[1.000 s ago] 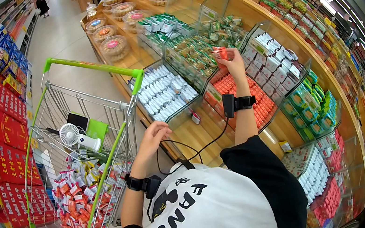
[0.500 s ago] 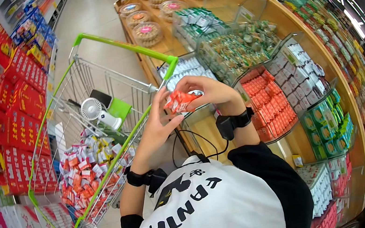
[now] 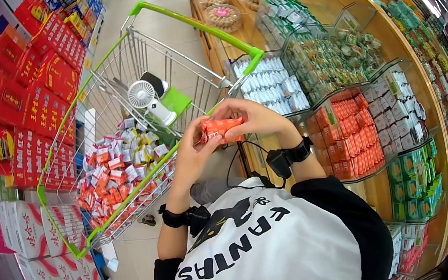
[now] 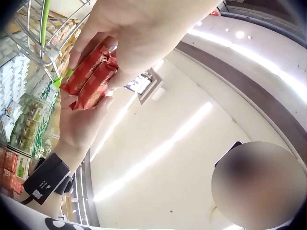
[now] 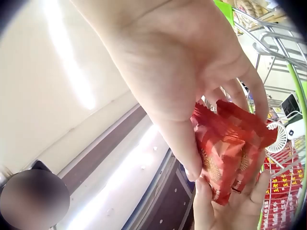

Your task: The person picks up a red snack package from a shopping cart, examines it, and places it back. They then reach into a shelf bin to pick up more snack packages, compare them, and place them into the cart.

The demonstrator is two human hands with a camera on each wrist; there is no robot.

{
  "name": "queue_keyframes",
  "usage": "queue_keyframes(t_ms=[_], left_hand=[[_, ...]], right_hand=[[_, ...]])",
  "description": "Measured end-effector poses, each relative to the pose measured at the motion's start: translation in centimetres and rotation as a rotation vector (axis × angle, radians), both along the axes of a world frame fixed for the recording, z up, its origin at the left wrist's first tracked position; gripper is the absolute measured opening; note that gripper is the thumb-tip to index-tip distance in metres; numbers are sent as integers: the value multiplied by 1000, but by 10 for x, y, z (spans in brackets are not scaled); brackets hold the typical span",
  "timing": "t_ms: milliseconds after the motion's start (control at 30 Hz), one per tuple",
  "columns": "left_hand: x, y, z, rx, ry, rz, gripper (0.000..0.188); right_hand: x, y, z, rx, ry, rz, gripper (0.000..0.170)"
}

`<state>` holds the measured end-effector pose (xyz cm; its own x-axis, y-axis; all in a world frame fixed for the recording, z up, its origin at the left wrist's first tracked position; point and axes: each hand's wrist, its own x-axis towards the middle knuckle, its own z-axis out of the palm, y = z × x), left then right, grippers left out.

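Note:
Between both hands, in front of the chest, are small red-orange snack packets (image 3: 222, 127). The left wrist view shows two of these packets (image 4: 93, 79) lying side by side, with crimped ends. My left hand (image 3: 193, 149) holds them at one end, thumb along the near side. At the other end my right hand (image 3: 262, 117) grips them with thumb and curled fingers. In the right wrist view the right thumb presses the wrapper (image 5: 223, 158) and the left fingers show beneath. Left of the hands stands a shopping cart (image 3: 149, 87) with green edging and many wrapped snacks (image 3: 119, 173) inside.
A white handheld fan (image 3: 143, 96) and a phone (image 3: 155, 84) sit in the cart's upper part. On the right, a wooden display (image 3: 220, 36) carries clear bins, one with similar red packets (image 3: 350, 132). Red drink boxes (image 3: 42, 144) are stacked at the left.
The right hand has come from the red bin to the left hand with the packets, and both hands now hold them. The view has turned left, so the cart appears farther right.

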<state>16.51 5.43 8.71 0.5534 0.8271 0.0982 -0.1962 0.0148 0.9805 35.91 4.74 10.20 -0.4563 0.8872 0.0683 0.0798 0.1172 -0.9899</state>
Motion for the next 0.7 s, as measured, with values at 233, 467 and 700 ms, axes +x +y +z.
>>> queue_keyframes(t_ms=[233, 467, 700], left_hand=[[-23, -10, 6, -69, -120, 253, 38], [-34, -18, 22, -70, -70, 272, 41], [-43, -18, 19, -15, -105, 178, 41]], right_hand=[[-26, -4, 6, -54, 125, -35, 54], [-48, -7, 15, -120, 188, -101, 46], [-48, -10, 14, -83, 255, -123, 34]])
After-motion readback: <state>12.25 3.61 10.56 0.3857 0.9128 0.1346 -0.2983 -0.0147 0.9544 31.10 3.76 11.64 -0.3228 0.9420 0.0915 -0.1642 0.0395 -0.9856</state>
